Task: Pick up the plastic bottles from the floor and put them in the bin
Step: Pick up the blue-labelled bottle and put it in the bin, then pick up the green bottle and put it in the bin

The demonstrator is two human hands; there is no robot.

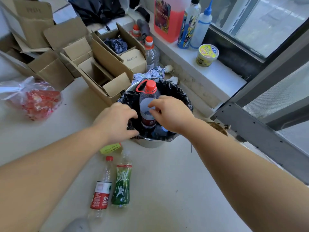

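Note:
A metal bin [150, 143] with a black liner [181, 96] stands on the floor. A large clear bottle with a red cap and handle [149, 95] stands upright in it, beside a smaller blue-capped bottle [160, 131]. My left hand [117, 119] curls over the liner at the bin's left rim. My right hand [170, 113] hovers over the bin, fingers spread and touching the large bottle's front. On the floor near me lie a red-labelled bottle [101, 190], a green bottle [122, 185] and a yellow-green one [110, 148], partly hidden by my left arm.
Open cardboard boxes [107, 67] crowd the floor behind the bin. A red plastic bag [38, 101] lies at the left. Two orange-capped bottles [151, 52] stand by the wall. The windowsill [222, 71] holds bottles and a cup. A grey door frame [250, 124] is at the right.

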